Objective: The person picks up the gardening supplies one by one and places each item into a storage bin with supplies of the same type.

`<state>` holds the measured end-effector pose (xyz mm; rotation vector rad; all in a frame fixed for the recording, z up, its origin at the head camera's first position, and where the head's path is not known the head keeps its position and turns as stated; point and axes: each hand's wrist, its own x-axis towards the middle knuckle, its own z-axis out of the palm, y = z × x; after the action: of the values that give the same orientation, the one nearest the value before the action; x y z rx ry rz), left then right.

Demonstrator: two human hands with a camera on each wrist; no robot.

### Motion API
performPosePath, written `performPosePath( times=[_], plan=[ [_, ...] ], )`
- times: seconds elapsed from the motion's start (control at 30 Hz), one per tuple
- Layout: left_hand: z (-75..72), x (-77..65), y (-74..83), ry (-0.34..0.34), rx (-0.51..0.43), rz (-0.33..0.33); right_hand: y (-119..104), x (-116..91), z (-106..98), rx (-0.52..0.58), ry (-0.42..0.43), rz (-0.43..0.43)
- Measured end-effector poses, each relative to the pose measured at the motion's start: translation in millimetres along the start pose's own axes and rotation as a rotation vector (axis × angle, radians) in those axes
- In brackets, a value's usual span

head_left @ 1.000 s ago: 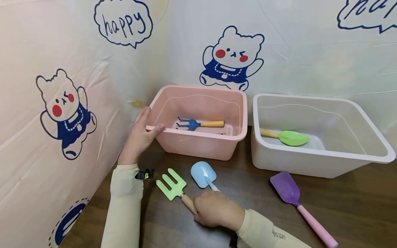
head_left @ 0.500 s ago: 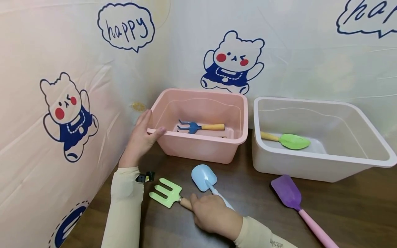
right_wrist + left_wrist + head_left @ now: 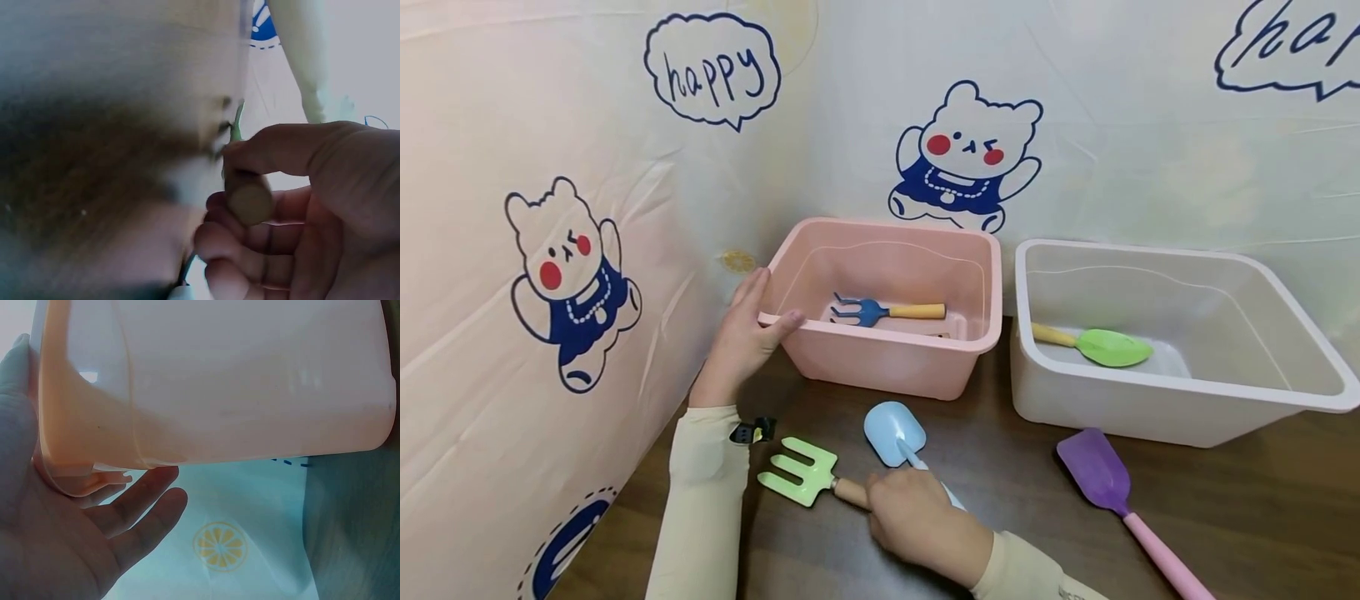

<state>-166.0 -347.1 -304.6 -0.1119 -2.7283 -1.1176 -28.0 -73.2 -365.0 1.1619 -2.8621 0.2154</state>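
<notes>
My left hand (image 3: pixel 739 346) grips the left corner of a pink plastic bin (image 3: pixel 880 362), the thumb at the front rim and the fingers along the left side. In the left wrist view, the rim lies between thumb and fingers. My right hand (image 3: pixel 925 523) holds a light green hand fork (image 3: pixel 803 472) by its wooden handle (image 3: pixel 250 203), with the tines toward the left. Just beyond that hand lies a light blue toy shovel (image 3: pixel 893 432), its handle partly hidden by the hand. Inside the pink bin is a blue hand rake (image 3: pixel 868 312) with a yellow handle.
To the right stands a whitish bin (image 3: pixel 1150 404) holding a green trowel (image 3: pixel 1112 347). A purple shovel (image 3: pixel 1093 471) with a pink handle lies before it on the dark wooden table (image 3: pixel 1022 467). A printed cloth (image 3: pixel 850 100) rises behind and at the left.
My right hand has shifted the green fork slightly left and nearer, turning its tines further leftward. My left hand stays on the pink bin. The head view has tilted slightly.
</notes>
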Motion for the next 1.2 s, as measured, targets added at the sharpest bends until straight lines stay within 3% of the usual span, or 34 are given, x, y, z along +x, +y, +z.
performPosePath(
  times=[0.5,0.9,1.2],
  plan=[
    [0.9,0.0,2.2,0.004,-0.006,0.008,13,7,-19,0.212,0.218,-0.037],
    [1.4,-0.1,2.1,-0.001,-0.003,-0.008,40,6,-36,0.490,0.267,-0.020],
    [1.5,-0.3,1.6,0.003,-0.008,0.006,64,1,-51,0.542,0.282,-0.016]
  ],
)
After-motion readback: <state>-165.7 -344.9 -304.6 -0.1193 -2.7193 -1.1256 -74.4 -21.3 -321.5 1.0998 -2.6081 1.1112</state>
